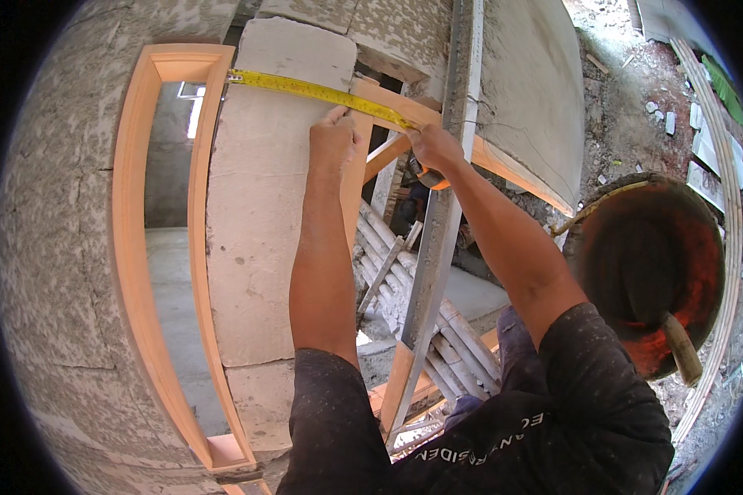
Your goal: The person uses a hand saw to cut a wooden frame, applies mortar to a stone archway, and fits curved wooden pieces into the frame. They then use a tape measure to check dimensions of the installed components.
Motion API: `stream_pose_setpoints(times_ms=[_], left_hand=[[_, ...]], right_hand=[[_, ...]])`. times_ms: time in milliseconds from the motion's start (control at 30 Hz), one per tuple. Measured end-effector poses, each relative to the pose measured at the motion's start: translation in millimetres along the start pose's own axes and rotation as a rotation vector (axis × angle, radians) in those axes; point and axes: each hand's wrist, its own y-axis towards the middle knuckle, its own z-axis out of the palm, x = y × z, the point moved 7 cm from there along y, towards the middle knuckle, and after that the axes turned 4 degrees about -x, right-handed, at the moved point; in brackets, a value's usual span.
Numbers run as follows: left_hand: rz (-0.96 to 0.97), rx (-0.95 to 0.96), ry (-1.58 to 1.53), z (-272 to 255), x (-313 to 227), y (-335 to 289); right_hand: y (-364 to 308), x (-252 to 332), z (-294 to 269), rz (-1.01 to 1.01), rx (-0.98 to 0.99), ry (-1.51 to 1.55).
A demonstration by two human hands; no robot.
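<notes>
A yellow tape measure blade (305,87) is stretched across a pale block wall (260,198). Its left end meets the inner edge of a tall wooden frame (128,214) set in the wall. My right hand (434,150) grips the tape measure, whose orange case (432,177) shows below the fingers. Just under the blade, my left hand (334,139) is closed with its fingertips near the wall's right edge; whatever it may be holding is hidden. A second wooden frame (353,169) borders the opening beside that hand.
A long grey metal bar (442,239) stands slanted beside my right forearm. Bamboo poles (462,342) lie below in the opening. To the right are a dark bucket (714,247) holding a wooden-handled tool (681,346), rubble and long thin strips (731,181).
</notes>
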Motion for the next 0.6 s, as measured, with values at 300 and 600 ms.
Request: stream_pose_setpoints(times_ms=[300, 600], left_hand=[[0.340, -0.241, 0.509, -15, -14, -5], [0.216, -0.213, 0.248, -17, -11, -6]], right_hand=[[-4, 1, -4, 0.057, 0.019, 0.017], [-14, 11, -11, 0.022, 0.059, -0.041]])
